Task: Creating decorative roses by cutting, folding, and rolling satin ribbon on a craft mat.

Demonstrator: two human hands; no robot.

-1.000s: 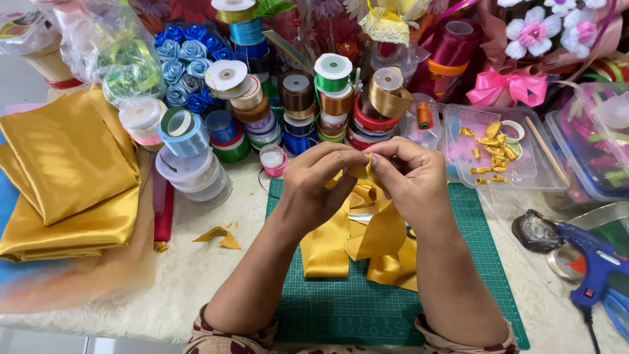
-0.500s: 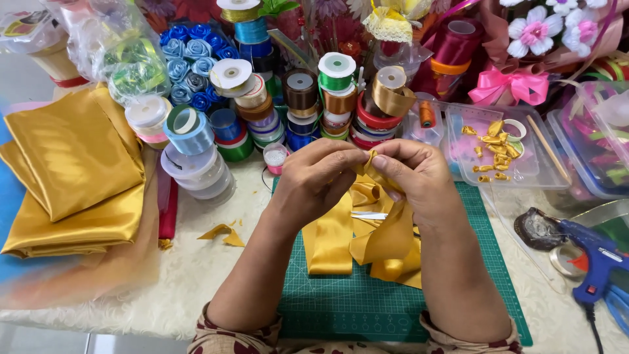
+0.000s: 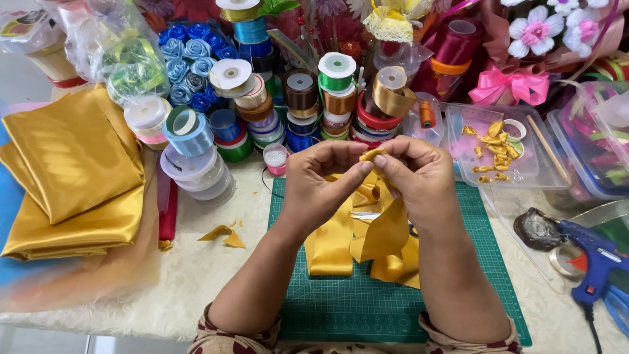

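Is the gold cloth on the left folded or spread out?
Folded. The gold cloth lies in stacked layers with creased edges showing, left of the green cutting mat.

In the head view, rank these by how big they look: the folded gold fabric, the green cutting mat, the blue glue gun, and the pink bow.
1. Cutting mat, though arms cover part of it
2. Gold fabric, nearly as big
3. Glue gun, partly cut off at the edge
4. Pink bow, close to the glue gun; unsure

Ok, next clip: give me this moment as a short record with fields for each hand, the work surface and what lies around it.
left hand: pinches the gold ribbon at its folded tip
right hand: pinches the same tip from the other side
surface: green cutting mat on a pale tablecloth
left of mat: folded gold satin cloth
behind mat: stacked ribbon spools
right: clear tray with small gold pieces, blue glue gun
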